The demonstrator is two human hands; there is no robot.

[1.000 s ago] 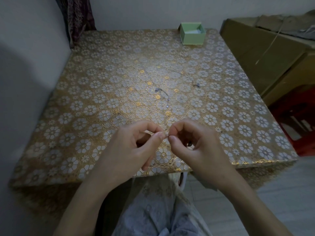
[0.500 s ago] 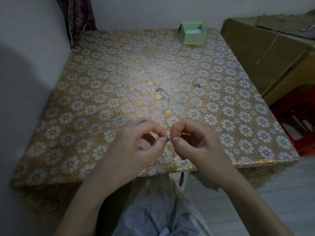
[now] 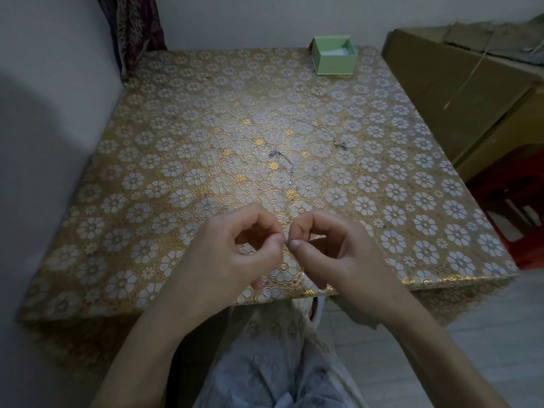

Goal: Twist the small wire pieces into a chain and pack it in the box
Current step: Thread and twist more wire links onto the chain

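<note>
My left hand (image 3: 232,251) and my right hand (image 3: 335,251) meet over the near edge of the table, thumb and forefinger of each pinching a tiny wire piece (image 3: 287,242) between them. Most of that piece is hidden by my fingertips. A short silvery chain segment (image 3: 281,160) lies on the cloth in the middle of the table. A second thin wire strand (image 3: 326,134) lies further right, ending in a small dark knot. The small green box (image 3: 334,64) stands open at the far edge, well beyond my hands.
The table (image 3: 147,201) carries a gold cloth with white flowers. A wall runs along the left side. Cardboard boxes (image 3: 459,92) stand to the right, with a red stool (image 3: 518,207) below them. My lap is under the near table edge.
My hands have stayed together at the near edge. The fingertips shifted slightly around the wire piece, and both hands now sit a little lower and closer to me.
</note>
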